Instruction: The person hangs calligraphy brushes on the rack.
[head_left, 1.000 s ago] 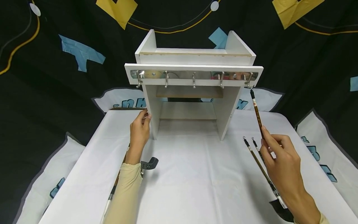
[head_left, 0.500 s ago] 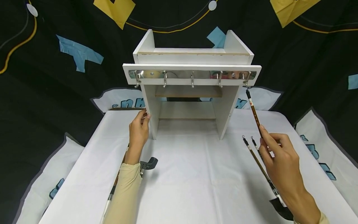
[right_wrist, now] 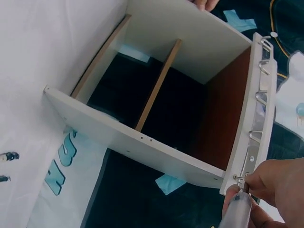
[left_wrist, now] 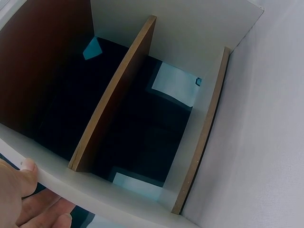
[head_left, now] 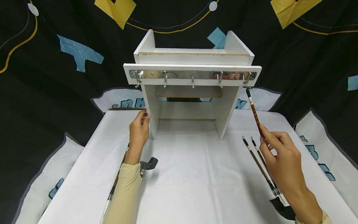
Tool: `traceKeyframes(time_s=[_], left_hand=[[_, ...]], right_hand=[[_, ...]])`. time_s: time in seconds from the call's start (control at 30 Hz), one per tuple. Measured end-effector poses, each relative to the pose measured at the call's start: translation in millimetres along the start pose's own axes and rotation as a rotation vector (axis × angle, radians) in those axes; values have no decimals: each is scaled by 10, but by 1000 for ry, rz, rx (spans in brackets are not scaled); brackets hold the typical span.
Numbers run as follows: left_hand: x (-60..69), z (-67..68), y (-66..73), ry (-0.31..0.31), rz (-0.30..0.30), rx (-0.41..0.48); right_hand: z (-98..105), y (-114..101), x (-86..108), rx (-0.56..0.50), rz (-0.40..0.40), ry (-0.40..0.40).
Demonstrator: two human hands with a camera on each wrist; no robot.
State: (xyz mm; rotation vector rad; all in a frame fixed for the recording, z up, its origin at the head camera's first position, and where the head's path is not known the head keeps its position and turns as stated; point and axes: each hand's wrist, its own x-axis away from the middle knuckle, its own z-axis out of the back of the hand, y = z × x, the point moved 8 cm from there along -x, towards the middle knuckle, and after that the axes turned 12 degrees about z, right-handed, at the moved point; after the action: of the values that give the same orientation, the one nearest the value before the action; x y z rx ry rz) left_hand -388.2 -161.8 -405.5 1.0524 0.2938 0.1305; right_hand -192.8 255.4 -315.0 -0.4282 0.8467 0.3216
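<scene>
A white rack (head_left: 184, 59) with a row of metal hooks across its front stands on the table. Its left side panel (head_left: 151, 115) is pinched at the front edge by my left hand (head_left: 139, 129), thumb in front and fingers on the outer side. My right hand (head_left: 282, 158) holds a brown calligraphy brush (head_left: 254, 113) by its handle, loop end up. The loop is right at the rightmost hook (head_left: 247, 79); whether it sits on the hook I cannot tell. In the right wrist view a clear plastic sleeve (right_wrist: 236, 213) shows under the right fingers.
Two more brushes (head_left: 258, 166) lie on the table left of the right hand, beside a black curved piece (head_left: 282, 209). Another brush (head_left: 114, 186) lies partly under the left forearm. A black curtain (head_left: 84, 87) with paper shapes hangs behind.
The brush top has shifted slightly left beneath the rightmost hook, and the right wrist has turned a little. The left hand stays on the side panel.
</scene>
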Motion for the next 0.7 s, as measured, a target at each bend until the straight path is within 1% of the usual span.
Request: traceKeyframes(time_s=[0.17, 0.4, 0.53, 0.7], left_hand=[[-3, -5, -4, -3, 7, -4], [-2, 10, 0, 5, -5, -3], [0, 14, -8, 11, -2, -7], [-1, 4, -6, 8, -7, -2]], right_hand=[[24, 15, -18, -32, -25, -1], [34, 51, -23, -90, -112, -14], [27, 71, -22, -103, -131, -13], [85, 93, 38, -107, -151, 12]])
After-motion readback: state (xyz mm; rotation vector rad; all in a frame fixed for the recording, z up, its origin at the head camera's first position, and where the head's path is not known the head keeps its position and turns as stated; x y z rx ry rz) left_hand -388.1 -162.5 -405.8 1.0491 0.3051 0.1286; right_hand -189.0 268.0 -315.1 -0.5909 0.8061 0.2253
